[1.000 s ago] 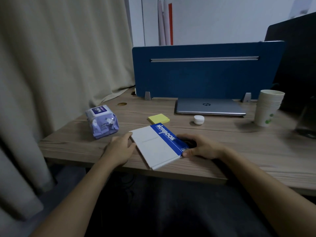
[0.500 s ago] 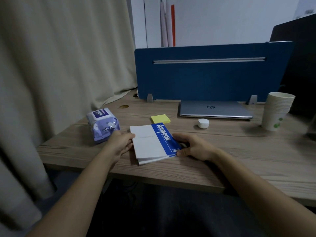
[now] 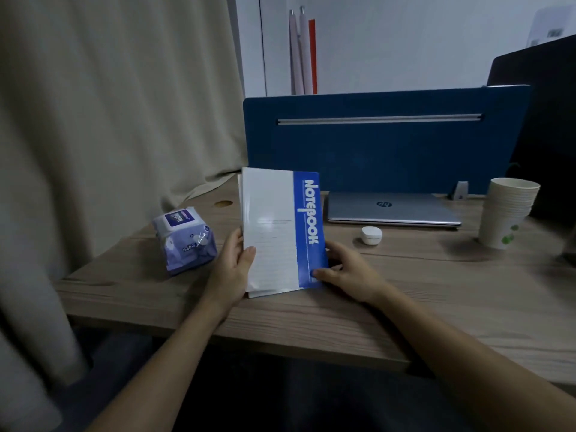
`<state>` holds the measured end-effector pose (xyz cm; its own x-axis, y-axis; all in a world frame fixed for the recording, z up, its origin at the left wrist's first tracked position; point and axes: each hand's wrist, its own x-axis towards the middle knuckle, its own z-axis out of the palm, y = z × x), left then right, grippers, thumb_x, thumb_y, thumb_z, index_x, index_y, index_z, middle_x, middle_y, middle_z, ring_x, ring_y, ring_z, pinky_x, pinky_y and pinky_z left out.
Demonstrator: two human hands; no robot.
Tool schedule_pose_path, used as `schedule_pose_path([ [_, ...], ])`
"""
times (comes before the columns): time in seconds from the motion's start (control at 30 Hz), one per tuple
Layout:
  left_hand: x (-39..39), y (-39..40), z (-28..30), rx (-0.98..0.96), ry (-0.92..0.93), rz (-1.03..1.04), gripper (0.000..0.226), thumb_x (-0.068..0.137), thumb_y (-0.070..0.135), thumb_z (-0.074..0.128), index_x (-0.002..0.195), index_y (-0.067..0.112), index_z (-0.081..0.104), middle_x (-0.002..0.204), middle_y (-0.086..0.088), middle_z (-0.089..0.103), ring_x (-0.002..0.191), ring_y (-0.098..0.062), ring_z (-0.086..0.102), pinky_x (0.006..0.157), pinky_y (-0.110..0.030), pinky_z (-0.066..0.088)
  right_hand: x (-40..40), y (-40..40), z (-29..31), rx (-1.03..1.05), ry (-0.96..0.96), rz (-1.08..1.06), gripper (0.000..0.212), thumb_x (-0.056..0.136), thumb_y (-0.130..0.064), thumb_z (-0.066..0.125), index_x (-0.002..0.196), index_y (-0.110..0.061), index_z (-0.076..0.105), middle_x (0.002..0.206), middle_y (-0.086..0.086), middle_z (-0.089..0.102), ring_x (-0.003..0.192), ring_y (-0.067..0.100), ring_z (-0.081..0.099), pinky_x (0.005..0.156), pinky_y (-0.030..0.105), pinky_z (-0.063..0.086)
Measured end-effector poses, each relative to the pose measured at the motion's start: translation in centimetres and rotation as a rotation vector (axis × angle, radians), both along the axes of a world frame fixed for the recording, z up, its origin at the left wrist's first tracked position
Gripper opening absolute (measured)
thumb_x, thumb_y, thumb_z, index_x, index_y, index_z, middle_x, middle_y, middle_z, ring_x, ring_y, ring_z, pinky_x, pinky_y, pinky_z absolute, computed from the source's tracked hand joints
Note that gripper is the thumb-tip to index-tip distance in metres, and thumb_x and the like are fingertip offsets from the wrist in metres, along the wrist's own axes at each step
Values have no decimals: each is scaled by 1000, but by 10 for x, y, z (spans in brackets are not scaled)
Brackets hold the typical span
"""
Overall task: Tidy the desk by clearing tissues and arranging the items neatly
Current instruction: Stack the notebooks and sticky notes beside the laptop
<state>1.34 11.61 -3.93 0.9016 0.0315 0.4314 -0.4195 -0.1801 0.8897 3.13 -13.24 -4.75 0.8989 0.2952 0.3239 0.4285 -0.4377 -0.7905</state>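
A white and blue notebook [image 3: 277,229] stands upright on its lower edge on the wooden desk [image 3: 420,288], its cover facing me. My left hand [image 3: 232,269] grips its left edge with the thumb on the cover. My right hand [image 3: 346,271] holds its lower right corner. A purple pack of wet tissues [image 3: 187,241] lies on the desk just left of my left hand. The yellow sticky notes are hidden behind the notebook.
A closed silver laptop [image 3: 392,208] lies against the blue divider [image 3: 383,141]. A small white round case [image 3: 371,235] sits in front of it. A stack of paper cups [image 3: 506,212] stands at the right. A beige curtain [image 3: 109,120] hangs at the left.
Both hands have raised the notebook from lying flat on the desk to standing upright on its lower edge, and it now covers the yellow sticky notes.
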Motion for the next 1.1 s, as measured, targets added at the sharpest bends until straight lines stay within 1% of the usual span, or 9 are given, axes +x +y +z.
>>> schedule_pose_path([
  [0.07, 9, -9, -1, 49, -44, 18, 32, 102, 14, 46, 116, 43, 47, 120, 18, 61, 106, 4, 61, 86, -19, 48, 6, 3, 2, 28, -111, -169, 37, 88, -17, 67, 122, -25, 56, 111, -4, 71, 97, 9, 67, 86, 39, 56],
  [0.2, 32, -24, -4, 99, -95, 46, 36, 102, 24, 41, 131, 44, 36, 122, 29, 56, 110, 11, 56, 86, -6, 44, 22, 8, 3, 126, -180, -297, 28, 94, -16, 59, 118, -29, 51, 119, -6, 68, 104, 6, 63, 79, 14, 51],
  [0.4, 68, -35, 0, 137, -106, 52, 57, 103, 8, 38, 153, 25, 18, 130, 18, 51, 112, 21, 47, 90, 0, 34, 48, 13, 4, 25, -231, -377, 29, 96, -17, 52, 119, -30, 41, 118, -2, 67, 106, 21, 62, 86, 42, 52],
  [0.5, 76, -34, -3, 194, -31, 46, 65, 101, 4, 41, 155, 27, 13, 133, 14, 50, 116, 4, 51, 94, -8, 35, 57, 11, 0, -36, -168, -347, 35, 95, -14, 51, 123, -29, 36, 123, 1, 65, 109, 23, 61, 89, 44, 51],
  [0.6, 79, -32, -9, 344, 110, 68, 53, 99, 9, 44, 144, 26, 21, 124, -1, 56, 104, -19, 54, 85, -29, 39, 61, 8, -4, -102, -66, -316, 39, 91, -8, 54, 123, -22, 35, 122, 7, 65, 109, 29, 61, 89, 48, 50],
  [0.77, 84, -32, -7, 333, 61, 98, 36, 99, 9, 46, 131, 19, 34, 114, 4, 56, 97, -15, 55, 76, -26, 39, 63, 5, 2, -112, -148, -332, 34, 90, -8, 54, 112, -26, 35, 115, 7, 67, 102, 29, 63, 83, 50, 53],
  [0.9, 100, -35, -3, 211, -29, 106, 33, 102, 17, 43, 130, 33, 35, 108, 22, 57, 88, 7, 60, 72, -16, 47, 78, 8, 6, -70, -251, -418, 54, 82, -1, 60, 114, -35, 32, 115, -5, 67, 93, 8, 66, 79, 43, 58],
  [1.0, 121, -37, 0, 209, -84, 153, 37, 103, 20, 45, 137, 32, 35, 106, 21, 58, 86, 1, 62, 67, -13, 45, 98, 13, 7, -53, -292, -455, 55, 84, 1, 56, 117, -35, 31, 115, -4, 67, 85, -5, 63, 74, 31, 56],
  [1.1, 145, -37, 4, 173, -126, 186, 39, 102, 15, 47, 140, 19, 39, 119, 4, 60, 99, -15, 62, 81, -26, 51, 122, 18, 7, -85, -386, -480, 47, 87, -1, 55, 113, -32, 31, 108, -2, 70, 85, 0, 62, 65, 24, 42],
])
